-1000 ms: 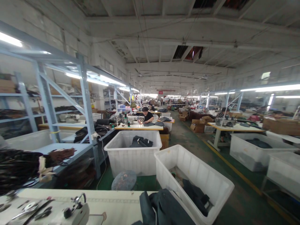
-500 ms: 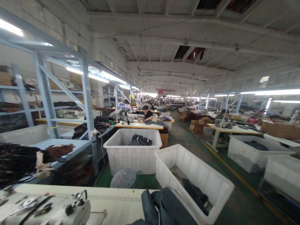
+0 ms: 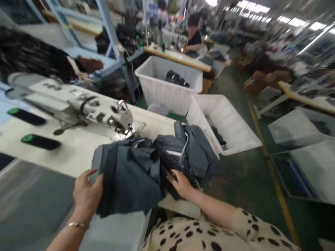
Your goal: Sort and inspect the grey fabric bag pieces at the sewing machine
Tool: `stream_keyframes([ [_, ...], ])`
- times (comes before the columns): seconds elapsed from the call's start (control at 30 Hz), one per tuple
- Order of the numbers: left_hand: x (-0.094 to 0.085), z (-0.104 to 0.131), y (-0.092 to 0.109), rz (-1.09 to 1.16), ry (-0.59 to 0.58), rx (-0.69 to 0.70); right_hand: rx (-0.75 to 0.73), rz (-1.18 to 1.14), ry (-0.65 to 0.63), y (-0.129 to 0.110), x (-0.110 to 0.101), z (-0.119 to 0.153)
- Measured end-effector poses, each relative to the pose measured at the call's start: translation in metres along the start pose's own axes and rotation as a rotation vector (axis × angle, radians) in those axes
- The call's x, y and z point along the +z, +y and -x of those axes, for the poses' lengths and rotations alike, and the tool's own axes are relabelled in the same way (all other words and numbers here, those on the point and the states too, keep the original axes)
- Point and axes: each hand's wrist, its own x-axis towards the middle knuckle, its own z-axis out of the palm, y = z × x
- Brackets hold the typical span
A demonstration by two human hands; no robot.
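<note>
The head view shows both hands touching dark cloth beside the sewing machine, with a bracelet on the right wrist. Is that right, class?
Not quite. The head view shows the bracelet on the left wrist. The left hand and right hand do touch dark cloth beside the sewing machine.

Matt cloth point(image 3: 131, 170), smooth metal sewing machine point(image 3: 56, 91), ribbed, slightly glossy plastic bin point(image 3: 167, 96)

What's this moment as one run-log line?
left hand: at dark grey cloth, left edge | right hand: at darker folds alongside | nearby: white metal sewing machine
</note>
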Motion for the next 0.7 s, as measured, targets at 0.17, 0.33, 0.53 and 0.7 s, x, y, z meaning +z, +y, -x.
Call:
stream_keyframes([
  [0.17,0.000,0.072,-0.030,-0.085,-0.193,0.213,0.193,-0.123,-0.126,0.038,0.036,0.001],
  [0.33,0.039,0.100,-0.020,-0.369,-0.512,0.208,0.313,-0.315,-0.109,0.023,0.064,0.001],
  [0.53,0.052,0.079,-0.024,-0.280,-0.652,0.122,0.434,-0.673,-0.327,-0.011,0.083,-0.009],
  [0.7,0.048,0.063,-0.033,-0.007,-0.728,0.034,0.426,-1.002,-0.369,-0.031,0.098,-0.011],
])
